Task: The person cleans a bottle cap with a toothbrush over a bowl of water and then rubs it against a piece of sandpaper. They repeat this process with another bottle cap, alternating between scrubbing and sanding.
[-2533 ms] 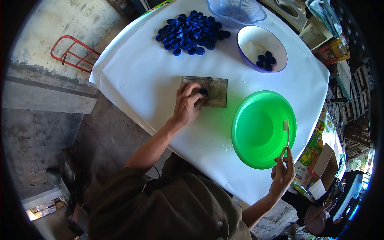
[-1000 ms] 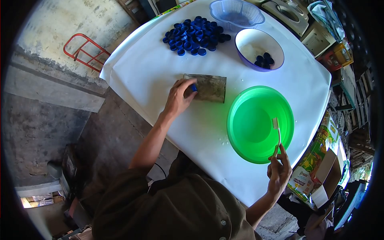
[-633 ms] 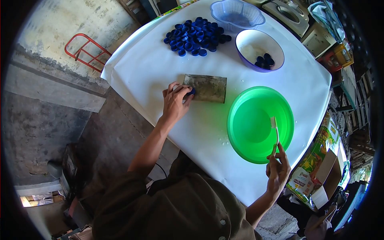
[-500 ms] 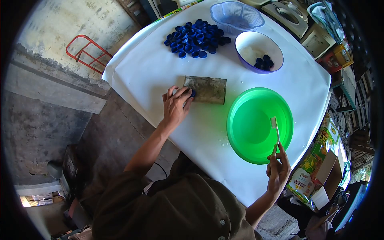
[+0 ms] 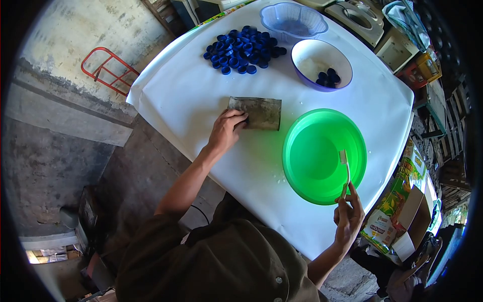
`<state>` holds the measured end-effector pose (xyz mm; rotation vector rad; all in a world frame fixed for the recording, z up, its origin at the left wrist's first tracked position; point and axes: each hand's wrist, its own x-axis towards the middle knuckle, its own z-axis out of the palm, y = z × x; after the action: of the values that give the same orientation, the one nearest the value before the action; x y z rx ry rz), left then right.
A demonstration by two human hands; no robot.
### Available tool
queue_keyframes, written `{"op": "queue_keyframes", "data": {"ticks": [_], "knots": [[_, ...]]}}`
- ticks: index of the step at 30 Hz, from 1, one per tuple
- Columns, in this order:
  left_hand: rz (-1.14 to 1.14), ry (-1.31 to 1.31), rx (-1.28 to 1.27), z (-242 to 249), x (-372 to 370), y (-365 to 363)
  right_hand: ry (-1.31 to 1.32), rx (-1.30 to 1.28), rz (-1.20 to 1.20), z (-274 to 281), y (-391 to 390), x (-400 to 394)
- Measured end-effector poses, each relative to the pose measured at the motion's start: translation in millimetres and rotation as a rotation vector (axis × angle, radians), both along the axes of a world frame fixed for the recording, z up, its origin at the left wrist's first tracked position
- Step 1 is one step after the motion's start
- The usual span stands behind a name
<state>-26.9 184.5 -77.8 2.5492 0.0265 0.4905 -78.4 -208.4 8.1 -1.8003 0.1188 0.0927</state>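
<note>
My left hand (image 5: 226,130) is closed at the left end of a worn grey-brown sheet, perhaps sandpaper (image 5: 266,113). Its fingers bend over a blue bottle cap pressed on the sheet; the cap is now almost wholly hidden by them. A toothbrush (image 5: 347,171) is gripped in my right hand (image 5: 348,216), bristles up, above the right side of a green basin (image 5: 288,166). Beyond the sheet lies a heap of blue bottle caps (image 5: 244,48). Several more caps (image 5: 328,78) sit in a white bowl with a purple outside (image 5: 307,80).
A translucent blue scalloped bowl (image 5: 282,30) stands at the far edge of the white-covered table (image 5: 171,95). Small white bits lie around the basin. Cardboard boxes (image 5: 402,221) are at the right, and a red metal frame (image 5: 103,70) leans by the left wall.
My left fingers have shifted slightly and curled further over the cap, hiding it. The right hand keeps its hold on the toothbrush. The whole view has shifted slightly.
</note>
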Motion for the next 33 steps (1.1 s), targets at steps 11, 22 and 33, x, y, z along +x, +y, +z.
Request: {"op": "queue_keyframes", "data": {"ticks": [11, 22, 33], "knots": [[0.062, -0.151, -0.242, 15, -1, 4, -0.026, 0.027, 0.019, -9, -5, -2], [0.098, -0.004, -0.061, 13, -6, 4, -0.003, 0.032, 0.057, -6, 0, 2], [0.025, -0.063, -0.301, 30, 16, -2, 0.033, 0.024, -0.014, 2, -2, 4]]}}
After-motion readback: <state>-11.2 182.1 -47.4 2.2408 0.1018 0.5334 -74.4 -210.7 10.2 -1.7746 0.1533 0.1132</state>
